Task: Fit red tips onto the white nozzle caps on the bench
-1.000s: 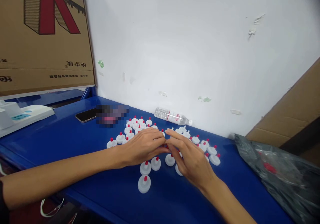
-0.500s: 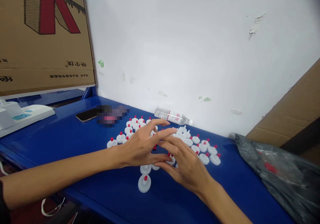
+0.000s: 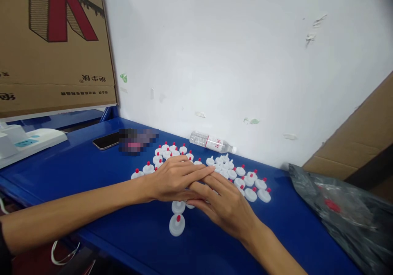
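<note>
My left hand (image 3: 175,176) and my right hand (image 3: 227,201) meet over the middle of a group of white round caps with red tips. The left fingers, pressed together, lie across the fingers of the right hand. Both hands are closed in a cupped shape, and whatever is under or between them is hidden. Just in front of them stands a single white cap with a red tip (image 3: 177,225), with another white cap (image 3: 178,207) behind it, partly covered. To the right are white caps without red tips (image 3: 229,164).
A clear plastic bottle (image 3: 211,142) lies against the wall. At the left are a phone (image 3: 107,140), a white power strip (image 3: 49,138) and a cardboard box (image 3: 61,62). A dark plastic bag (image 3: 344,209) lies at the right on the blue table (image 3: 92,176).
My hands have come together and lowered. The gap between the fingers, where red pieces showed, has closed. The left fingers now rest over the right ones.
</note>
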{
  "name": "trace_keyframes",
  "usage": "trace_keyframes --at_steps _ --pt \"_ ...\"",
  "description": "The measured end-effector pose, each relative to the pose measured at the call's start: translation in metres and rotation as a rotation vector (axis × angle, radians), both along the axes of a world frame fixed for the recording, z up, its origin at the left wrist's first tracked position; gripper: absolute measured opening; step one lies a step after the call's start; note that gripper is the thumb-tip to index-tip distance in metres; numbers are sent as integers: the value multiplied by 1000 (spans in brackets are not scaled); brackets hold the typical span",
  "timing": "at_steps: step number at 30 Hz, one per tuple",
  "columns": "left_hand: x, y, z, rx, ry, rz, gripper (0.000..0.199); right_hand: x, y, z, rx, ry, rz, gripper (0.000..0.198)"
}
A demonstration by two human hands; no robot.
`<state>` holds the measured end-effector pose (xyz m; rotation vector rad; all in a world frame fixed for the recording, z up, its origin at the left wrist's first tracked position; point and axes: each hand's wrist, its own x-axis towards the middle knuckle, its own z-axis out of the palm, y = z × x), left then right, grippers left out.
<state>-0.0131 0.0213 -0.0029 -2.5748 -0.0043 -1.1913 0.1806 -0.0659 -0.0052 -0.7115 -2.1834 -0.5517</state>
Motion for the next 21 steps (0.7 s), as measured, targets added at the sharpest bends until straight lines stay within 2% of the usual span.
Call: trace_keyframes --at_steps 9,16,21 --pt "1 -1 4 114 -25 -23 55 -1 -2 -2 -32 23 28 17" --pt "1 0 4 101 -13 -28 53 -2 -1 -1 -31 39 31 19" --pt "1 -1 7 21 -10 -15 62 -1 0 1 -32 22 23 25"
